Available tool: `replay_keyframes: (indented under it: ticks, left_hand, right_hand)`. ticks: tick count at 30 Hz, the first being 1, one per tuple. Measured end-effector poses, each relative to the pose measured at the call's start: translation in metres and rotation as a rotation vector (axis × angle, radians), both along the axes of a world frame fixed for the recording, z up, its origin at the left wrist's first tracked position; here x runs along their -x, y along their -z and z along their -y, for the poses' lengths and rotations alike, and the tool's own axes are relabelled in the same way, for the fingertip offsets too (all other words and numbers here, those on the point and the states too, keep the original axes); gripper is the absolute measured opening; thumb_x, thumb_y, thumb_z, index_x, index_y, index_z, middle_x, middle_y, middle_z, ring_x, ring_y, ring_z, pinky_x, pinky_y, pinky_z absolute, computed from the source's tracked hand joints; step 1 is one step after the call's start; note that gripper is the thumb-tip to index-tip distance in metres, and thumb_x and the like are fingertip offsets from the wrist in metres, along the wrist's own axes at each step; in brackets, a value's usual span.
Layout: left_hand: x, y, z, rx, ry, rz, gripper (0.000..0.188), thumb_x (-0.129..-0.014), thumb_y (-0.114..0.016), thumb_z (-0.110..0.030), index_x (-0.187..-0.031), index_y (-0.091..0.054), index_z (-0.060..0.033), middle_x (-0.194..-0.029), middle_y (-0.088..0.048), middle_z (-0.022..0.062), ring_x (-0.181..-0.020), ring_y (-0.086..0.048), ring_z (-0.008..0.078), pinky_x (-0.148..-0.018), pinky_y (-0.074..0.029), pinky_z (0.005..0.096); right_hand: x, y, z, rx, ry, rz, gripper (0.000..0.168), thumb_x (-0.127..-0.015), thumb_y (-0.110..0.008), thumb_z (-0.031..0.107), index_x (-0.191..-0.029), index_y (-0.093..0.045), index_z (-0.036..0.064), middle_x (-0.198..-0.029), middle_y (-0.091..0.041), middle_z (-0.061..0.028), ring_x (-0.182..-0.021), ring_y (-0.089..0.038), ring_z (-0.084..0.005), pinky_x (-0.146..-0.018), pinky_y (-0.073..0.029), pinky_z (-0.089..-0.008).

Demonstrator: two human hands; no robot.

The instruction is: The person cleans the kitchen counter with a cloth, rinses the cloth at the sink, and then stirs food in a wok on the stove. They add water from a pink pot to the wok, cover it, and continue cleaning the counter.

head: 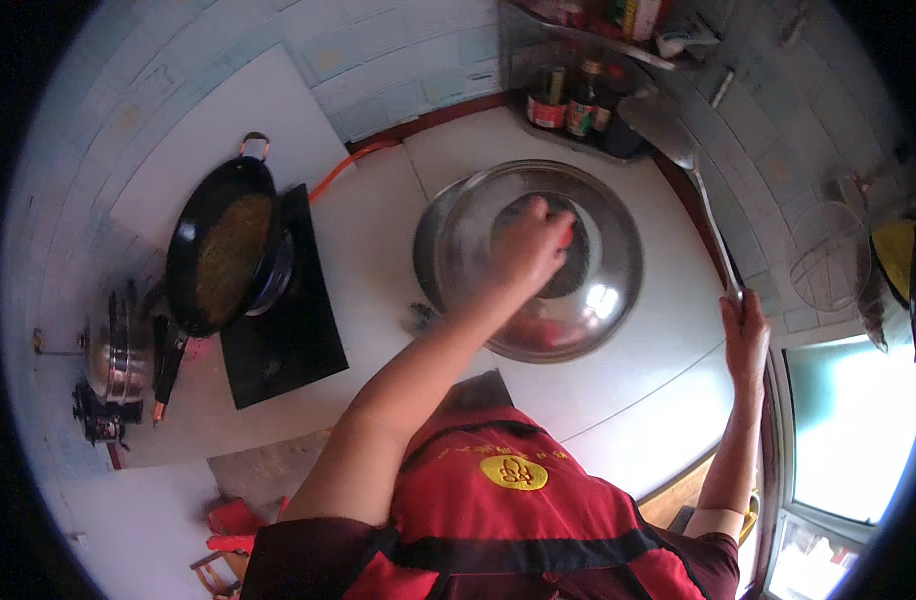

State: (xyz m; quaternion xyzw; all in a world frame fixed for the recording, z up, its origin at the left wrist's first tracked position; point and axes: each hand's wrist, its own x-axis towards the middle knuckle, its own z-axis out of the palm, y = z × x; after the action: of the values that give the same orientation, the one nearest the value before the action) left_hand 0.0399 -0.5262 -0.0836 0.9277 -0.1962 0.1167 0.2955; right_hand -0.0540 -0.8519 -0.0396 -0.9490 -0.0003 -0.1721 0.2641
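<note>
My left hand [537, 247] is closed around the knob of a large round domed lid [473, 300]; a bit of red shows by the fingers. The lid is shiny and lies over a dark pan [426, 259], whose edge peeks out at the left; whether the lid rests on it or is slightly raised, I cannot tell. Over at the right, my right hand [744, 337] grips the handle end of a long metal wok spatula [713, 217]. Its broad blade points up and away, in front of the corner shelf.
On the left, a black wok [233, 255] with brownish contents sits over a black glass hob [300, 337]. A stacked steel steamer pot [120, 360] stands beyond it. Bottles and jars [578, 109] fill a corner shelf. A wire strainer [829, 255] hangs on the right wall.
</note>
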Motion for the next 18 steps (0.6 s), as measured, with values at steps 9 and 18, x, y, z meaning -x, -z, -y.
replay_keyframes:
  ticks: [9,18]
  left_hand:
    - [-0.032,0.064,-0.073,0.087,-0.201,0.016,0.045,-0.066,-0.072,-0.013,-0.105,-0.052,-0.0071,-0.105,-0.048,0.02,-0.092,-0.055,0.0364,-0.076,-0.049,0.0448]
    - [0.032,0.063,-0.148,0.266,-0.065,0.183,0.055,-0.068,-0.072,-0.016,-0.115,-0.049,-0.0009,-0.114,-0.047,0.0214,-0.101,-0.051,0.0381,-0.087,-0.043,0.0427]
  right_hand:
    - [-0.013,-0.032,-0.13,-0.17,-0.148,-0.258,0.026,-0.078,-0.058,0.003,-0.103,-0.052,0.001,-0.079,-0.053,-0.0067,-0.071,-0.048,-0.0123,-0.065,-0.042,-0.0257]
    - [-0.033,-0.108,-0.325,0.076,-0.644,-0.045,0.033,-0.082,-0.06,0.011,-0.115,-0.054,0.005,-0.088,-0.064,-0.0152,-0.08,-0.063,-0.0247,-0.069,-0.048,-0.0337]
